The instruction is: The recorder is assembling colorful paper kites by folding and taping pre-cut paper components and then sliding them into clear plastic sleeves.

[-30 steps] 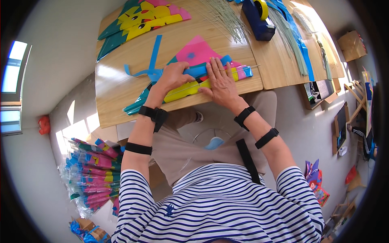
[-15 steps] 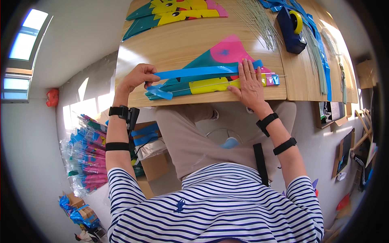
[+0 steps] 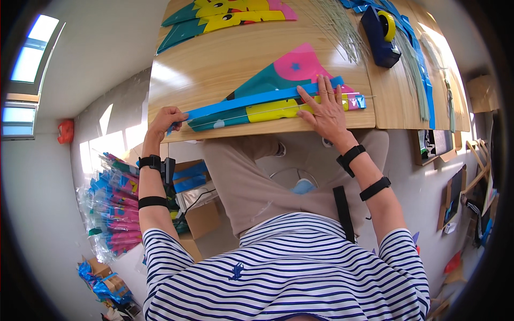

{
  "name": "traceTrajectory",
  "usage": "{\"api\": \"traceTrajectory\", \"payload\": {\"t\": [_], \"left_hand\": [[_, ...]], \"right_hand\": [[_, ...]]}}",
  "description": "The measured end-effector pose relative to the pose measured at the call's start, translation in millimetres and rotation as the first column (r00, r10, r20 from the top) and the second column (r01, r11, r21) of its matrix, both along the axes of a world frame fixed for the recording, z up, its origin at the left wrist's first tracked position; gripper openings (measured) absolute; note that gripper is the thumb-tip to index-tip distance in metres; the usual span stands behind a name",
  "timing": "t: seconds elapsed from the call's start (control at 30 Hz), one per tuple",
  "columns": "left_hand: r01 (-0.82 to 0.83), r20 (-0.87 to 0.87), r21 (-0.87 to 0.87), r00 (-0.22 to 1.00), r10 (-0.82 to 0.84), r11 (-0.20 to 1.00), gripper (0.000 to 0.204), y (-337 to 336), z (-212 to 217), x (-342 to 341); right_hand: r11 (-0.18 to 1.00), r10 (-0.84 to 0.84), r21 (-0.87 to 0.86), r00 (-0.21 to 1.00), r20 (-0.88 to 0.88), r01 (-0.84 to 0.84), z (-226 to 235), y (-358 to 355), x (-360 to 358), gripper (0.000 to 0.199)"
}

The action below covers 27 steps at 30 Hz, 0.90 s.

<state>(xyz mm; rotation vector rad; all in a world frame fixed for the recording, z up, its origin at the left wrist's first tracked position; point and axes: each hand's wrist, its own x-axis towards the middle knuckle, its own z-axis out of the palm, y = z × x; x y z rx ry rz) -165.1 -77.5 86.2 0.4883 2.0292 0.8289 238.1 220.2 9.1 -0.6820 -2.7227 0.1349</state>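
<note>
A long blue plastic strip runs taut across a folded plastic sheet coloured pink, teal and yellow. My left hand pinches the strip's left end just past the sheet's teal tip, and a short bit of strip hangs under the fingers. With fingers spread, my right hand presses flat on the sheet and the strip near their right end. A thin pale rod lies lengthwise along the sheet's near, yellow part, its tip sticking out at the right. The palm hides part of the rod.
More printed sheets lie at the table's far left. Thin rods are spread at the back, beside a dark blue tape dispenser with yellow tape. Further blue strips drape over the right side. Bagged colourful items are piled on the floor at left.
My left hand has moved left and slightly down, drawing the blue strip straight and closer to the rod. The loose curled end no longer lies over the sheet. My right hand's fingers have spread.
</note>
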Motion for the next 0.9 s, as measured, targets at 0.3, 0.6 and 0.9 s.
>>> {"api": "traceTrajectory", "payload": {"t": [0.3, 0.6, 0.9], "left_hand": [[0.126, -0.059, 0.039, 0.991, -0.123, 0.991, 0.025, 47, 37, 48], [0.159, 0.047, 0.252, 0.983, -0.176, 0.955, 0.022, 152, 31, 124], [0.104, 0.012, 0.217, 0.994, -0.109, 0.971, 0.021, 212, -29, 179]], "right_hand": [[1.000, -0.002, -0.018, 1.000, -0.031, 0.002, -4, 1, 2, 0.061], [1.000, 0.002, -0.010, 0.999, -0.051, -0.002, -6, 2, 2, 0.062], [1.000, 0.001, -0.016, 0.999, -0.052, -0.001, -5, 1, 3, 0.062]]}}
